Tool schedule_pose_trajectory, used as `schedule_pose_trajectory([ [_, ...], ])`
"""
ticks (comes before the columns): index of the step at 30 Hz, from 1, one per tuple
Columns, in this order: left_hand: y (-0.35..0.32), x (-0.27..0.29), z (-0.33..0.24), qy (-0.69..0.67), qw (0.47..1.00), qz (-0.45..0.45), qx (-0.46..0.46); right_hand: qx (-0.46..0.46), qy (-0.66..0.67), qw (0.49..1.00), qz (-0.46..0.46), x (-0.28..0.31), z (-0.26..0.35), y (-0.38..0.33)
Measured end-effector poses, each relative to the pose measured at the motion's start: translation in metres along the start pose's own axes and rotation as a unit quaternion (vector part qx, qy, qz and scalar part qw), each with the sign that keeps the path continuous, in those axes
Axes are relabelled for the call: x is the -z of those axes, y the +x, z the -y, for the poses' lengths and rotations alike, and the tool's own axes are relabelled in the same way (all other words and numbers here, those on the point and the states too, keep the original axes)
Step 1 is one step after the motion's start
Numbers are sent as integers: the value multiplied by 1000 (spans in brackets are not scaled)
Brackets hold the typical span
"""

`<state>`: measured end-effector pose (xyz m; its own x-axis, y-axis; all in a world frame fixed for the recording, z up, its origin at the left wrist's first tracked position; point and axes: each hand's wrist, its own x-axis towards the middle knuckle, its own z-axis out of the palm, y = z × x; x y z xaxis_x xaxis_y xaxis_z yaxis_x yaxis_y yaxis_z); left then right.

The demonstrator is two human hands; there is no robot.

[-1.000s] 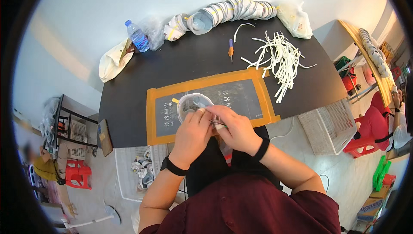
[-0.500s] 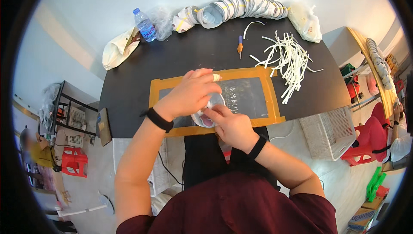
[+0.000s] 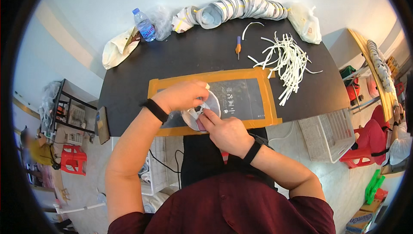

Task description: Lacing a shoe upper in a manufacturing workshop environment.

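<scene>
On the left of the black table (image 3: 127, 92) is a clear plastic bottle with a blue cap (image 3: 144, 25); it seems to have clear drink inside. The person's left hand (image 3: 183, 97) has bent fingers over the back rim of a round, pale, see-through cup (image 3: 191, 119), near the person's edge of the table. Folded white stuff (image 3: 199, 109) sits in the cup. The right hand (image 3: 231, 134) has fingertips in the cup's front side, by a pinkish patch (image 3: 201, 124). It's too small to tell if either hand pinches anything. If one hand pushes harder, the thin cup could bend or slide. If the fingers slip, the white stuff could come loose. Behind, pale cup-like rings (image 3: 245, 8) nest in a long row. Farther right are messy white strips (image 3: 287, 62); pulling one could drag others, because they are tangled. Then comes a puffy white plastic bag (image 3: 306, 25); what's inside is hidden. Far right, below, is a white plastic basket with holes (image 3: 329, 133).
</scene>
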<state>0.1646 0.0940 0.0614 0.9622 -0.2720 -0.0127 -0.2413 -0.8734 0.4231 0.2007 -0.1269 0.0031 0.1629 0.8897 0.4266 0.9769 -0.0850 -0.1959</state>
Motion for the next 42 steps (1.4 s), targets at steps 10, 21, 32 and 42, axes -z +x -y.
schedule_pose_trajectory([
  [10, -6, -1, -13, 90, 995, -18, 29, -67, 330, 908, -250, 61, -1, 47],
  [21, -8, -19, -7, 8, 993, -64, 102, -166, 417, 880, -155, 13, 1, 66],
  [32, -6, -5, 1, -2, 998, 7, 69, -59, 10, 998, 20, 9, -18, 26],
  [42, -7, -4, 10, -36, 999, -12, 34, 36, 50, 996, 66, 13, -21, 27],
])
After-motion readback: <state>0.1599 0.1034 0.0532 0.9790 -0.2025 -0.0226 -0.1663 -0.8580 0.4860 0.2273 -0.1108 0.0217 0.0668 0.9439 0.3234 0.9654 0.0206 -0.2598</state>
